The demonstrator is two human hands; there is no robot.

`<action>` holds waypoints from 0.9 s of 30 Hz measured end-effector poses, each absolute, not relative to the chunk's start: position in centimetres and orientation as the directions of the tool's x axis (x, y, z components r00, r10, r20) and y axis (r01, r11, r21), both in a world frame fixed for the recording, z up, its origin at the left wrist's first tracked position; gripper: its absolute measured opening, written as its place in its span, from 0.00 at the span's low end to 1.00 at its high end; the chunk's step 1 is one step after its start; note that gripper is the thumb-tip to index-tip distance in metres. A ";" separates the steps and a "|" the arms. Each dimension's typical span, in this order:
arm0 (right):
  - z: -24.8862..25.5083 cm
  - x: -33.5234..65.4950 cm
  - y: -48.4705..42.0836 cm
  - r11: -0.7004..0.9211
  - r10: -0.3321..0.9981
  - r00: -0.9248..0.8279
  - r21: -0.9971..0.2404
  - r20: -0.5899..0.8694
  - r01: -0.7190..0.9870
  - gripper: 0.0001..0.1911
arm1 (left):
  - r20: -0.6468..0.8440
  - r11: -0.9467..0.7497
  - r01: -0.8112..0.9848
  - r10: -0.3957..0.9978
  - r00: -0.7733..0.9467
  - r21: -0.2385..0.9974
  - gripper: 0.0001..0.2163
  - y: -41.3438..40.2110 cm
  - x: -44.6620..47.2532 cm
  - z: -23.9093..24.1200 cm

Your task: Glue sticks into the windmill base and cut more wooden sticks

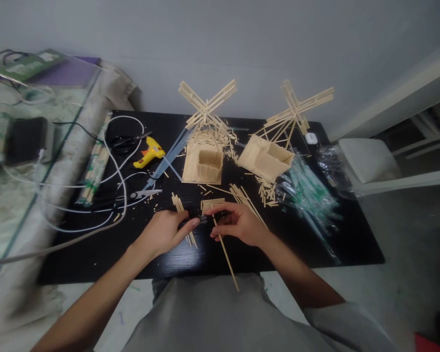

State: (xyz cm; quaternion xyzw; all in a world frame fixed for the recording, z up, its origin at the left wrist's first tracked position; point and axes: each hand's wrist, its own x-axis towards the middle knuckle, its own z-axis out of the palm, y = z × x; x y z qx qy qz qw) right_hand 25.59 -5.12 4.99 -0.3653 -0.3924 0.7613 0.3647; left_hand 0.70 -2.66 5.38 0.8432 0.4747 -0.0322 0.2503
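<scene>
Hands meet at the black table's (315, 244) six o'clock edge. The left hand (165, 232) grips a dark cutter (198, 221), fingers clenched around it. The right hand (238, 222) pinches a long wooden stick (227, 256). A stick house (201, 164) stands at twelve o'clock, a yellow glue gun (150, 152) at ten.

We seem to be in a home hobby corner, not a proper workshop. Beyond our left hand (165, 232) a small black table (352, 244) stands against a plain wall, carrying two stick-built windmill models (205, 142), a yellow glue gun (150, 152), scissors (143, 194) and loose white cables (110, 186).
</scene>
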 end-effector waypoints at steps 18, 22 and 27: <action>3.2 22.8 -3.7 -0.249 0.903 -0.352 -0.968 -0.248 0.043 0.20 | -0.207 0.100 0.640 0.974 0.094 0.762 0.30 -3.1 -3.7 2.0; 2.3 20.9 -2.1 -0.123 0.941 -0.302 -0.985 -0.154 0.120 0.16 | -0.259 0.224 0.477 0.966 0.008 0.850 0.31 -3.2 -4.0 1.3; 1.6 19.1 -0.3 -0.009 0.947 -0.311 -0.973 -0.083 0.231 0.15 | -0.302 0.296 0.368 0.952 -0.042 0.882 0.33 -3.1 -3.7 1.9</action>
